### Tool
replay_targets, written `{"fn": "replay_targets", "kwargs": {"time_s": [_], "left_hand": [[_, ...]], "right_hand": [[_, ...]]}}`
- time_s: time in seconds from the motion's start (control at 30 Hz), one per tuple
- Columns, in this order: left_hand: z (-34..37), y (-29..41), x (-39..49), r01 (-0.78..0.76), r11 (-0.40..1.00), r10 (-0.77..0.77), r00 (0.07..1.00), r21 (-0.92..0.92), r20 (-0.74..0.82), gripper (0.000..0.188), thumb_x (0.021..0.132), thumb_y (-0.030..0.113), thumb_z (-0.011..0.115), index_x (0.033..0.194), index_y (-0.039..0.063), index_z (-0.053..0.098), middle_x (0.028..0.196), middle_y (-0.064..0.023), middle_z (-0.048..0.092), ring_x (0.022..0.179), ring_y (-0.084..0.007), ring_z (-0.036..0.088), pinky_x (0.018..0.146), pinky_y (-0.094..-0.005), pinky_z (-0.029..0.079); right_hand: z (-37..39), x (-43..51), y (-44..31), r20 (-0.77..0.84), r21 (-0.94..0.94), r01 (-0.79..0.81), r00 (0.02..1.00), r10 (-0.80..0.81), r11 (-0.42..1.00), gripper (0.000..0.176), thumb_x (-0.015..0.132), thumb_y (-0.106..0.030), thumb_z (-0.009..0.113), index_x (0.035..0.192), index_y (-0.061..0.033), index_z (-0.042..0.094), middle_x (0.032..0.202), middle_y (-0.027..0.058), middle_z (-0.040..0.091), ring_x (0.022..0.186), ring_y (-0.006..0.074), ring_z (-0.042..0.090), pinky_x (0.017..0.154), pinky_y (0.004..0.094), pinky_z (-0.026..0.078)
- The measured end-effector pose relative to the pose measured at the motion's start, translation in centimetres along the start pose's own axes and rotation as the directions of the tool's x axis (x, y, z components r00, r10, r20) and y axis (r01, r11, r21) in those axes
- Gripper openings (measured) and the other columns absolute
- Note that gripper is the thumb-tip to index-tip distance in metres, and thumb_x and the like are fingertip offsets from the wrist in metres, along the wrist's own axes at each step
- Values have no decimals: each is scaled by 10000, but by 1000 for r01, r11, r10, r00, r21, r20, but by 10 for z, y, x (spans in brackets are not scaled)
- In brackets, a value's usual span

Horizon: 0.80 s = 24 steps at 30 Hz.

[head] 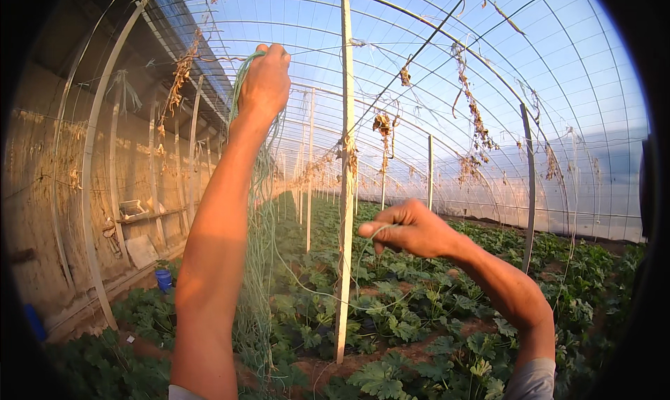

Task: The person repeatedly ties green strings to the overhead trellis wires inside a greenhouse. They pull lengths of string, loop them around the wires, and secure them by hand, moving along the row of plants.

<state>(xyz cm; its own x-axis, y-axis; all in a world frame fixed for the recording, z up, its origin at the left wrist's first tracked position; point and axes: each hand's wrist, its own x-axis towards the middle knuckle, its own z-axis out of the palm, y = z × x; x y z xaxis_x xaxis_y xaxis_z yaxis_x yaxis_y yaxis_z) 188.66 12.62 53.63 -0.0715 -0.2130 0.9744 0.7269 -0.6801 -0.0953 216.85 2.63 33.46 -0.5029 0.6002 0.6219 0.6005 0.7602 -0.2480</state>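
Note:
My left hand is raised high and closed around the top of a bundle of thin green twine. The strands hang in a long loose bunch behind and beside my forearm, down to the plants. My right hand, slightly blurred, pinches a single strand of twine between thumb and fingers at mid-height. From the bundle one strand sags in a curve across to the right, passing a pale upright post that stands between my hands.
Leafy green plants grow in rows over the soil. Thin posts, including a dark one, stand among them under wires and arched ribs. Dried vines dangle overhead. Along the left earthen wall are a shelf and a blue bucket.

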Motion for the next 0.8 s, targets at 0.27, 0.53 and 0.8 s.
{"fn": "replay_targets", "kwargs": {"time_s": [0.27,0.53,0.8], "left_hand": [[0,-2,2,2,1000,-2,1000,11,10,287,1131,276,508,1112,13,621,1082,-236,651,1003,-487,648,882,-580,509],[-2,2,-4,31,999,-31,999,-15,26,275,1125,266,501,1130,17,616,1133,-218,628,1016,-488,640,880,-577,510],[-4,7,-8,42,997,-41,999,-71,19,261,1122,257,498,1125,20,608,1148,-220,621,1016,-489,640,864,-580,502]], "right_hand": [[-198,147,-68,-840,-328,54,440,-317,943,437,997,-429,777,1074,-3,839,909,106,786,823,146,685,751,320,558],[-223,222,-40,-654,-520,-147,702,-282,841,383,921,-385,846,1150,-79,850,1040,144,822,946,274,765,871,432,587],[-196,212,-46,-688,-557,-133,626,-366,820,273,892,-292,859,1139,-174,867,1058,71,789,946,246,731,834,405,574]]}}
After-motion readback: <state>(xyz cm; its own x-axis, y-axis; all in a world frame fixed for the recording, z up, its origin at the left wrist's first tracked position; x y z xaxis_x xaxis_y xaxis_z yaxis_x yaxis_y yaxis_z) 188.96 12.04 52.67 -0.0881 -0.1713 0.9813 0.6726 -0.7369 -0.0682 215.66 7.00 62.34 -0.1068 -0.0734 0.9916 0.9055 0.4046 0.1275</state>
